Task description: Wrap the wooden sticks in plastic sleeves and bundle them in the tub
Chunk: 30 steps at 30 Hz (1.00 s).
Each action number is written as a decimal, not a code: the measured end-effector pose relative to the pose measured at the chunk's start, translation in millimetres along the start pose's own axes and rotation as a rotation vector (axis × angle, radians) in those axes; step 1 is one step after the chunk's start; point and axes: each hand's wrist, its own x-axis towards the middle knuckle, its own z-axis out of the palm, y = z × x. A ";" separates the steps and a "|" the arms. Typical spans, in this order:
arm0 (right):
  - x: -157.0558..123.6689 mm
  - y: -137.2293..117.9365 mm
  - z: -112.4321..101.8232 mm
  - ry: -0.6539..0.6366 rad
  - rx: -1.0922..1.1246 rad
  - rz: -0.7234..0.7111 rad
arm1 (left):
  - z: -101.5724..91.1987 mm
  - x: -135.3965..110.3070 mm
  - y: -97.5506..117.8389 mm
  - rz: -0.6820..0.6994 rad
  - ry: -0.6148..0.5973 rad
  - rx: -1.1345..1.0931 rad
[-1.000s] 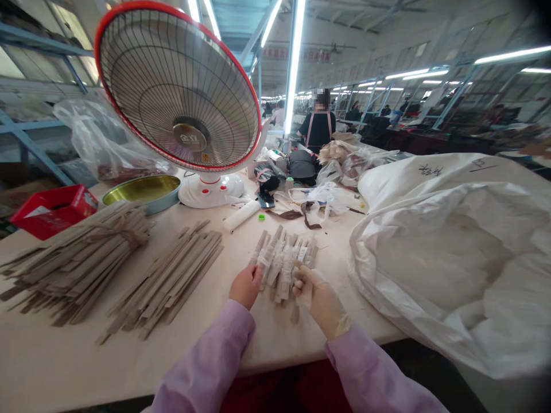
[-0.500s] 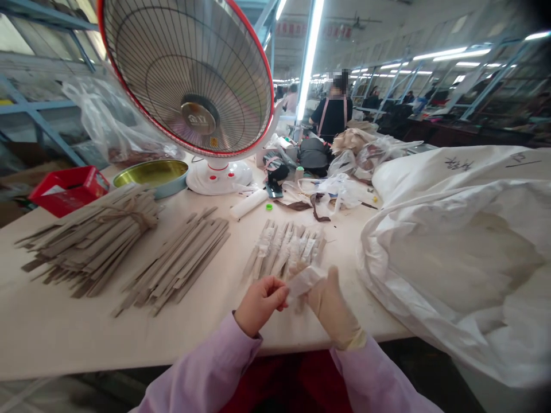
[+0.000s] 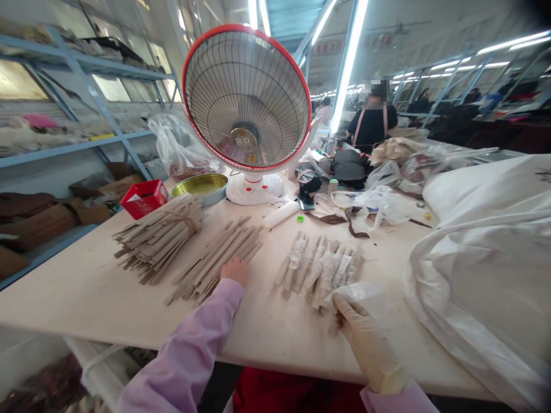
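Observation:
My left hand (image 3: 235, 269) reaches forward onto the near end of a loose pile of flat brown strips (image 3: 219, 261); its fingers curl down out of sight. My gloved right hand (image 3: 364, 338) lies near the table edge and pinches a thin clear plastic sleeve (image 3: 357, 292). Just ahead of it is a row of strips wrapped in clear plastic with white labels (image 3: 321, 267). A tied bundle of brown strips (image 3: 161, 238) lies further left.
A round red-rimmed heater (image 3: 247, 100) stands at the back of the pale table (image 3: 86, 292), with a gold tin (image 3: 201, 186) and red box (image 3: 144, 198) beside it. A big white sack (image 3: 486, 252) fills the right. Bags and clutter lie behind; a person in an apron stands far off.
My hands have parted: the left moved from the plastic sleeve over to the loose strip pile, while the right kept the sleeve and dropped to the table. The view swung left.

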 end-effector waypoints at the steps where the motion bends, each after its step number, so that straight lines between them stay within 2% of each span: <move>1: -0.8 -1.8 1.6 0.038 -0.006 0.001 | 6.0 1.4 0.2 -0.004 -0.005 0.025; 4: -2.2 -11.3 5.2 0.111 -0.010 -0.004 | 18.5 0.5 4.2 0.005 -0.013 0.070; 7: 0.7 -19.3 6.3 0.095 0.052 0.013 | 23.2 0.8 4.3 0.021 -0.013 0.081; 14: 14.5 -18.3 -2.1 0.095 0.389 0.233 | 26.2 9.9 -8.8 0.034 -0.048 0.033; 18: 13.7 -19.7 -3.8 0.062 0.464 0.262 | 24.7 14.5 -19.1 -0.008 -0.115 -0.045; 20: 13.0 -20.4 -3.6 0.068 0.489 0.258 | 20.9 9.5 -16.8 0.004 -0.122 -0.090; 22: 13.1 -20.4 -3.3 0.089 0.493 0.254 | 13.4 -5.8 -4.9 0.048 -0.097 -0.133; 24: 14.1 -20.1 -2.5 0.108 0.479 0.233 | 2.6 -31.4 16.2 0.129 -0.089 -0.262; 25: 14.6 -20.1 -1.9 0.114 0.473 0.214 | -3.4 -46.6 28.7 0.214 -0.106 -0.492; 27: 15.1 -21.2 0.1 0.120 0.469 0.165 | -14.5 -76.2 53.6 0.308 -0.270 -0.912; 30: 13.4 -25.9 3.8 0.132 0.458 0.063 | -23.7 -105.6 79.8 0.288 -0.381 -1.152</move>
